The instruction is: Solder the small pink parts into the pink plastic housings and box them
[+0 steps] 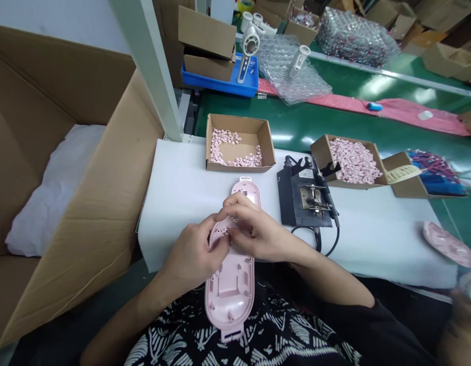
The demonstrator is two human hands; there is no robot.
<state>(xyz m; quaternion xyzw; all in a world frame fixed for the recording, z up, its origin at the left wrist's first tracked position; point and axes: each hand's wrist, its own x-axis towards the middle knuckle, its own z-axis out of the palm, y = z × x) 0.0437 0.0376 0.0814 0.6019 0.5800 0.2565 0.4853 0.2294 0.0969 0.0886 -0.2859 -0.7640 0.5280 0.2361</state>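
- Worktop point(174, 188), white-covered: I am viewing it from afar through the head camera; its near edge is running just before the wearer's patterned clothing point(296, 333).
- Left hand point(195, 251): pinching the left rim of a rounded pink shell piece point(219, 232), thumb lying over the inner face.
- Right hand point(264, 231): curling over the same piece from the right, thumb and fingertips drawing close together; whether they are pinching a smaller part, I cannot tell.
- Rounded pink shell piece, position: sitting between the two hands above the worktop's near edge, inner face showing; both hands are touching it, neither being nearer.
- Long pink shell point(231, 295): lying beneath the hands, ribbed inside facing up, overhanging the worktop's near edge. Its long axis is running away from the body, its slotted tab pointing toward the clothing. The hands are hiding its middle, so I cannot tell whether the far pink end point(254, 189) is belonging to it.
- Shallow carton point(266, 145): standing at the worktop's far edge, beyond the hands, holding scattered small pink parts point(246, 160).
- Black bench device with metal clamp point(291, 203): resting right of the shell, between near and far edges.
- Deeper carton point(322, 148): standing at the far edge, farther right, holding heaped pink parts point(353, 158).
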